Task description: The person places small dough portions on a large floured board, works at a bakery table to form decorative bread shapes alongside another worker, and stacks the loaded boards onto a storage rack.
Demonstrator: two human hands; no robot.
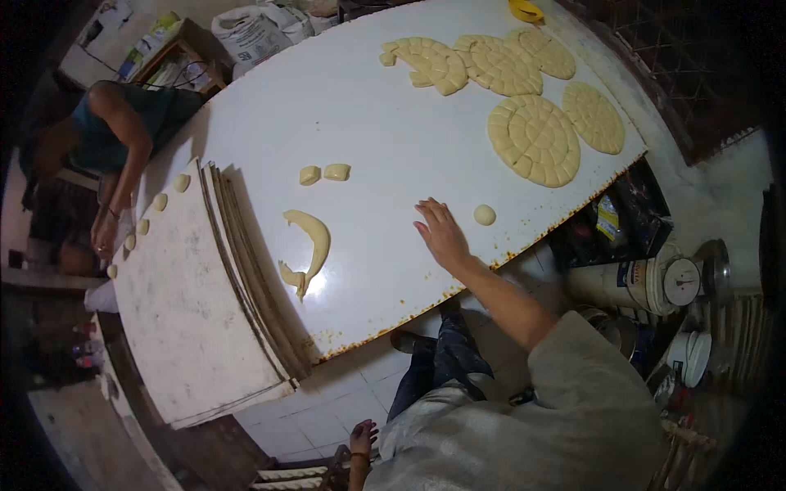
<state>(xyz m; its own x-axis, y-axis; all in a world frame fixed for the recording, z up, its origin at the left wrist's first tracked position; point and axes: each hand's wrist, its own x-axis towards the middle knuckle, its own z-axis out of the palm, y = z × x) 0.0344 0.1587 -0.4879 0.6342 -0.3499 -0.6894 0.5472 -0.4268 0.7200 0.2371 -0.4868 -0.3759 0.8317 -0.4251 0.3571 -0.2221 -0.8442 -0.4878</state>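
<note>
My right hand (443, 236) is stretched over the white table (385, 245), fingers extended, nothing in its grasp. Just right of it, apart from the fingers, sits a smooth round dough ball (484, 214). My left hand (363, 437) hangs low beside my body, off the table, its fingers loosely bent and apart with nothing visible in them. Left of the right hand lies a curved strip of dough (318, 245) with a torn lower end. Beyond the strip are two small dough pieces, one (309, 175) beside another (336, 172).
Flat dough rounds scored into pieces, including a large one (534, 141), lie at the far right. A stack of boards (188, 303) covers the table's left end, with several dough balls (160, 201) along its far edge. A co-worker's hand (105, 233) is beside them. A scale (681, 281) stands right.
</note>
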